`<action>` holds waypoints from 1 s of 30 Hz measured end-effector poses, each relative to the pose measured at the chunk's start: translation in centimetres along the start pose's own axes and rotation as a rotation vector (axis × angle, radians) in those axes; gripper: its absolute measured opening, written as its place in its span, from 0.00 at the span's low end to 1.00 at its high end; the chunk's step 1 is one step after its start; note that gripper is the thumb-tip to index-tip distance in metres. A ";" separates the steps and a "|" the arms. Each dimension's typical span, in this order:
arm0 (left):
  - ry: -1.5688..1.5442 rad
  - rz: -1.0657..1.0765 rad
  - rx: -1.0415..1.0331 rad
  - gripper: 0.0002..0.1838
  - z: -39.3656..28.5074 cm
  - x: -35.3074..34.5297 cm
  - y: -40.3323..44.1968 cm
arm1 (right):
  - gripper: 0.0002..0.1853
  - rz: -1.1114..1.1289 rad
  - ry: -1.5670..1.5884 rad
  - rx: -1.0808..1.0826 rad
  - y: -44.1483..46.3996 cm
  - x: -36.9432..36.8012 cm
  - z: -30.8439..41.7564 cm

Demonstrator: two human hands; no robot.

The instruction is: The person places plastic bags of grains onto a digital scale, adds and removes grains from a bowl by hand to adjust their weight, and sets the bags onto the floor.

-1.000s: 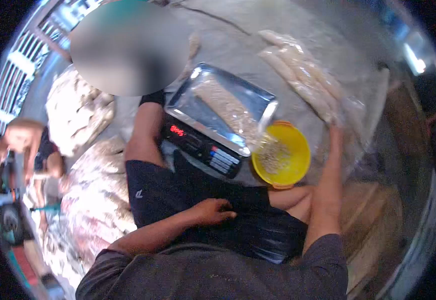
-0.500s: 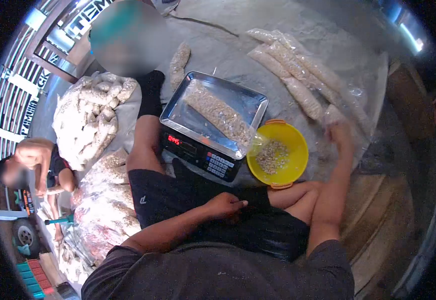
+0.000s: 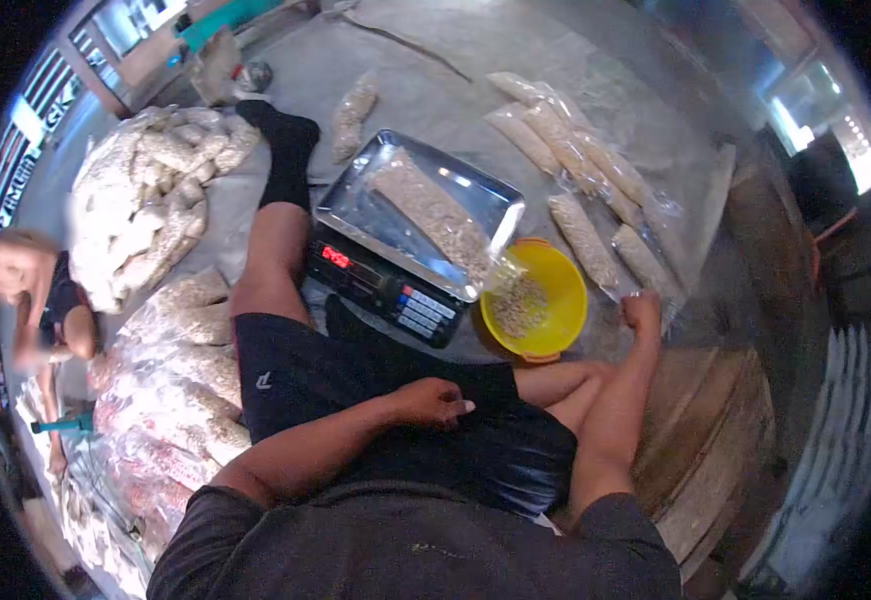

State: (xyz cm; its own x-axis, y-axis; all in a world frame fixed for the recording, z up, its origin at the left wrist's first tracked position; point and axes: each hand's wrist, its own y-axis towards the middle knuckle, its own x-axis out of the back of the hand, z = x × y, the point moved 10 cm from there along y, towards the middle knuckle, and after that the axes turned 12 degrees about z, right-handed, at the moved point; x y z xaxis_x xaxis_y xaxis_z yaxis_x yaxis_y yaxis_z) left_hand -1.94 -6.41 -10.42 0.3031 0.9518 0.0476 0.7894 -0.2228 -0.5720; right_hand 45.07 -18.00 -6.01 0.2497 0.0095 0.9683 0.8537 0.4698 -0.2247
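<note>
My left hand (image 3: 431,403) rests on my lap with its fingers curled and nothing visible in it. My right hand (image 3: 642,311) is closed on the loose plastic end of a filled clear bag (image 3: 582,240), right of the yellow bowl. Another filled bag (image 3: 642,258) lies just beyond that hand. A bag of pale pieces (image 3: 434,213) lies across the metal tray (image 3: 351,190) of a digital scale (image 3: 381,290) with a lit red display. Its open end hangs over the rim of the yellow bowl (image 3: 568,318), which holds loose pale pieces (image 3: 521,306).
Several filled bags (image 3: 566,140) lie farther up on the right, and a single one (image 3: 355,117) stands apart beyond the scale. Large heaps of bags (image 3: 141,200) are on the left. Another person (image 3: 31,290) crouches at the far left. Wooden boards (image 3: 706,440) are at the right.
My right hand has come closer to my body, and the bags near it lie nearer than before. The blurred person beyond the scale is no longer in view. My left hand has stayed on my lap.
</note>
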 end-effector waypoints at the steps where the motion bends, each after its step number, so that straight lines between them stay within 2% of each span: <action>1: -0.024 0.018 0.004 0.28 -0.4 0.0 -0.4 | 0.16 -0.054 0.008 -0.003 0.1 0.8 -0.2; 3: 0.012 -0.004 -0.020 0.29 -0.3 -0.2 -0.5 | 0.20 -0.160 0.190 -0.026 -0.4 1.0 -1.0; 4: 0.079 -0.045 -0.055 0.31 -0.4 -0.1 -0.4 | 0.19 -0.037 0.045 -0.026 0.5 -0.8 -1.3; 5: 0.147 -0.088 -0.081 0.32 -0.4 0.1 -0.4 | 0.19 -0.015 -0.059 0.011 0.5 -2.4 -1.5; 6: 0.155 -0.008 -0.006 0.32 -0.5 0.0 -0.3 | 0.20 0.002 -0.162 0.050 0.0 -3.6 -1.1; 8: 0.088 0.092 0.089 0.32 -0.5 -0.1 -0.6 | 0.21 -0.084 -0.019 0.037 -4.1 0.3 0.8; 9: 0.019 0.107 0.103 0.32 -0.2 -0.4 -0.6 | 0.22 -0.090 0.184 -0.059 -5.0 0.5 0.7; 11: -0.083 0.106 0.069 0.30 0.1 -0.1 0.1 | 0.22 0.017 0.090 -0.007 -1.1 -4.0 -1.2; 13: -0.190 0.108 -0.004 0.27 0.8 -0.2 0.9 | 0.23 0.122 0.052 -0.062 0.6 -5.9 -3.1; 16: -0.350 0.127 0.006 0.22 2.2 -0.3 2.0 | 0.25 0.316 0.137 -0.177 0.8 -7.5 -4.0; 18: 0.018 0.000 -0.029 0.18 -2.4 1.9 0.0 | 0.28 0.421 0.254 -0.093 -1.1 -4.9 -1.3; 19: 0.198 -0.065 -0.051 0.17 -4.3 2.9 -0.5 | 0.29 0.431 0.209 -0.087 0.3 -6.8 -3.4; 21: 0.531 -0.597 -0.366 0.23 -7.7 6.2 -2.9 | 0.30 0.467 0.197 -0.116 3.0 -9.4 -5.5; 22: 0.704 -0.724 -0.310 0.25 -11.2 8.0 -4.2 | 0.30 0.494 0.228 -0.159 3.4 -9.9 -5.5; 23: 0.883 -0.860 -0.236 0.28 -15.0 10.4 -5.3 | 0.27 0.535 0.089 -0.095 3.1 -10.1 -4.4; 24: 1.003 -0.893 -0.255 0.30 -15.9 11.8 -4.7 | 0.25 0.565 -0.049 -0.028 2.6 -10.3 -3.3; 25: 1.127 -0.926 -0.269 0.31 -16.5 13.0 -4.0 | 0.22 0.538 -0.440 0.200 4.4 -11.6 -3.7; 27: 1.244 -0.921 -0.293 0.25 -15.7 14.7 -1.9 | 0.20 0.350 -0.721 0.456 3.4 -10.1 -0.3; 28: 1.179 -0.894 -0.332 0.23 -16.1 16.1 -1.8 | 0.19 0.363 -0.612 0.410 4.4 -10.9 -1.2; 30: 1.025 -0.814 -0.397 0.18 -14.9 17.6 -2.6 | 0.17 0.408 0.647 0.004 8.3 -12.5 -7.7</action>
State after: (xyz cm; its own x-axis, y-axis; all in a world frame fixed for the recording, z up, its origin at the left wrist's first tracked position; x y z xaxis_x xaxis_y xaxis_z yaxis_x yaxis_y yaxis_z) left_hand 9.30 7.76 4.11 -0.1973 0.2989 0.9337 0.9790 0.1093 0.1719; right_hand 52.56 -21.06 -20.83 0.7637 -0.3354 0.5515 0.6352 0.5430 -0.5493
